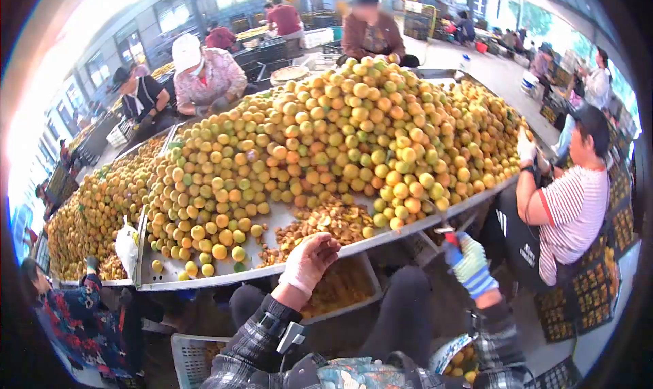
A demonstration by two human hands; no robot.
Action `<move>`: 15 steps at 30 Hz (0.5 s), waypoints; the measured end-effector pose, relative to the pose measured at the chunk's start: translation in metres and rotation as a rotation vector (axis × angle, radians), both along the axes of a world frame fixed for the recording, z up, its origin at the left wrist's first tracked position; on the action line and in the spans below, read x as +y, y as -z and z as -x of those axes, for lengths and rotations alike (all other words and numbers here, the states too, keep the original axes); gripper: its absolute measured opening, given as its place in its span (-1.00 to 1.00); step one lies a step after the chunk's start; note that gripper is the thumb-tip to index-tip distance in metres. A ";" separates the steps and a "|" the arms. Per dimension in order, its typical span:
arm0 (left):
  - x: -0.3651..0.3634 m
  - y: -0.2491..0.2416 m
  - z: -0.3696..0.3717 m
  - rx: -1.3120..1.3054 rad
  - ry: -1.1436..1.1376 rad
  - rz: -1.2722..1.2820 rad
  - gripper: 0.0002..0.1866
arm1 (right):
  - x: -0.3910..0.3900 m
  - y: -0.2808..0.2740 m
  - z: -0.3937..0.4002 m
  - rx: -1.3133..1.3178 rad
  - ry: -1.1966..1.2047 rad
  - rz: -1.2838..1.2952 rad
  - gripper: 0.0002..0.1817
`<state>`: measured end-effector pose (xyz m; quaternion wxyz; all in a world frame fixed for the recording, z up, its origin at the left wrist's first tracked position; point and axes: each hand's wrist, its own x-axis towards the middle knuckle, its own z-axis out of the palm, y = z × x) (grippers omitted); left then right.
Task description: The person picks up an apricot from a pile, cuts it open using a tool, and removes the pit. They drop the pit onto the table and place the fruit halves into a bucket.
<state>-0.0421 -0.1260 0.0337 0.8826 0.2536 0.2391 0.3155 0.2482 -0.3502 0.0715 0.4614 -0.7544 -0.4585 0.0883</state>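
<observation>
Over the near edge of a metal sorting table [204,280], my left hand [309,263] has its fingers curled and pressed together, with a pale covering on the palm and wrist. I cannot tell what, if anything, is in those fingers. Just beyond it lies a heap of cut peel pieces [330,222]. My right hand [471,265], in a striped knit glove, is closed around a small tool with a red handle [449,236] and a thin metal end. That tool is just outside the table's rim. A large mound of yellow-orange citrus fruit [354,130] covers the table behind both hands.
Below the table, between my knees, stands a bin [371,290] with peel pieces. A white basket [194,355] and a bucket of fruit [462,362] are beside my legs. A white bag [127,248] stands at left. A person in stripes [575,198] sits at right; others work around.
</observation>
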 end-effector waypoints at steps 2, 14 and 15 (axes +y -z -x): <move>0.018 0.004 0.005 0.000 -0.040 -0.016 -0.77 | 0.069 -0.011 0.017 -0.186 -0.002 0.038 -0.70; 0.124 0.009 0.004 0.034 -0.326 -0.101 -0.73 | 0.361 0.038 0.071 0.091 -0.179 -0.165 -0.68; 0.127 0.012 0.004 0.031 -0.340 -0.071 -0.72 | 0.374 0.037 0.072 0.001 -0.194 -0.131 -0.69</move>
